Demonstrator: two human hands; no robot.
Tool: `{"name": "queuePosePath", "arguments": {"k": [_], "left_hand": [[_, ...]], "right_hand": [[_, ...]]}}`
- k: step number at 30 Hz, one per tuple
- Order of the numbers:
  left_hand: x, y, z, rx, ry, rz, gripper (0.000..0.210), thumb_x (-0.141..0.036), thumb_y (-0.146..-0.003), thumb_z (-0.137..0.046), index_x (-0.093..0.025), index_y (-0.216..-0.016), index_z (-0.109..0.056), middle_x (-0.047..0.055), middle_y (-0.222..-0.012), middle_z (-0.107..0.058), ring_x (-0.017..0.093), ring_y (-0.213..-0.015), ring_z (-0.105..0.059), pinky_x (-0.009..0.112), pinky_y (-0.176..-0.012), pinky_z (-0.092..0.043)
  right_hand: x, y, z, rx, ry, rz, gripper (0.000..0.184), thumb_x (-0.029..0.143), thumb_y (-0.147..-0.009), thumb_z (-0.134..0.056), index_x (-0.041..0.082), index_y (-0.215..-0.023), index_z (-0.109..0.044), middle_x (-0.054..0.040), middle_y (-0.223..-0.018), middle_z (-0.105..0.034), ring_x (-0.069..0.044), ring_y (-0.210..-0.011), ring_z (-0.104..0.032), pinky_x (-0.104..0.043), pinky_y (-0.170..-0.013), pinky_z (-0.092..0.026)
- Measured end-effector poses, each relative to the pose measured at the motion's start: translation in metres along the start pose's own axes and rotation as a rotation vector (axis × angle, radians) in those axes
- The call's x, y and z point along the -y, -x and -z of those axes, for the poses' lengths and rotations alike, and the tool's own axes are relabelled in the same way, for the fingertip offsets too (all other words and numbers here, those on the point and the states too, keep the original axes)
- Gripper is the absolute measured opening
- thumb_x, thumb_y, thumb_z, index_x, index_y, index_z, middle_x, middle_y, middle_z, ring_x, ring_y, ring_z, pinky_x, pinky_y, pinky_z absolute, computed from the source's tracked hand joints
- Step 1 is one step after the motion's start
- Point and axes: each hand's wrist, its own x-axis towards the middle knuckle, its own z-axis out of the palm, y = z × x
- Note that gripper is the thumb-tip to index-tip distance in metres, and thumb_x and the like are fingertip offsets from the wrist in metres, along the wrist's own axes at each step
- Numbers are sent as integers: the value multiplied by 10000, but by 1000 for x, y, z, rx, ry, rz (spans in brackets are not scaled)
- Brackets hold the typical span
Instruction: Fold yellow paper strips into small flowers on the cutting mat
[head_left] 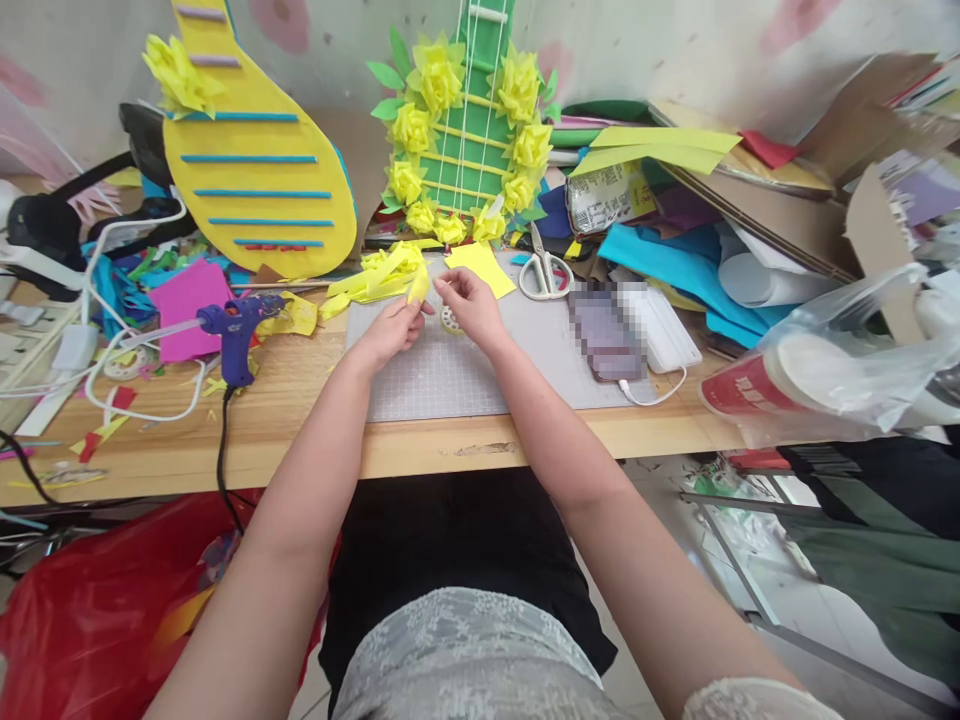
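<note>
My left hand (395, 332) is closed on a piece of yellow crepe paper (418, 286), which sticks up from between the fingers. Close beside it, the fingers of my right hand (472, 306) are pinched together; whatever is between them is too small to tell. Both hands are above a grey cutting mat (420, 390). A roll of clear tape (450, 320) lies partly hidden behind my right hand. Just beyond are a heap of yellow paper strips (375, 277) and a flat yellow sheet (491, 270).
White-handled scissors (544, 278) lie at the mat's back right, near a phone (609, 335) and a white power bank (658, 328). A purple glue gun (238, 340) stands left. Behind are a yellow cardboard instrument (262, 175) and a green one (465, 170) with yellow flowers. A bagged cup (787, 375) is right.
</note>
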Motion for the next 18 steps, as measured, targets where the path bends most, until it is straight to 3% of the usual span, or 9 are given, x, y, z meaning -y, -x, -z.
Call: {"name": "queuePosePath", "arguments": {"k": [4,9,12,18], "left_hand": [[3,-4,6,-159,149,-91,209,-285,-954,-417,-178,-791,-493,-95,-527,-290,29,-379,-221,129,-381,-142],[8,-7,6,-213,187,-144,179,-344,-900,-497,-193,-806,-479,-100,-550,-279,25,-397,-228,129,-382,-141],[9,-8,4,-228,180,-152,26,-213,-842,-498,-197,-837,-478,-101,-552,-282,28,-397,-221,139,-385,-132],[9,-6,4,-236,130,-159,238,-88,-708,-499,-206,-914,-475,-111,-538,-291,36,-402,-245,147,-396,-152]], "right_hand": [[-1,12,15,81,439,124,281,339,-790,-634,184,-1010,-554,-30,-850,-615,-180,-831,-548,-328,-791,-416],[-2,24,14,174,791,135,386,275,-792,-607,145,-1148,-534,-116,-1013,-663,-285,-1025,-523,-416,-903,-392],[0,25,10,177,801,125,350,208,-811,-539,147,-1156,-532,-116,-1010,-677,-290,-1034,-518,-424,-908,-381],[-6,20,18,94,488,209,265,241,-764,-615,211,-1021,-556,-46,-898,-659,-219,-901,-523,-382,-869,-385]]}}
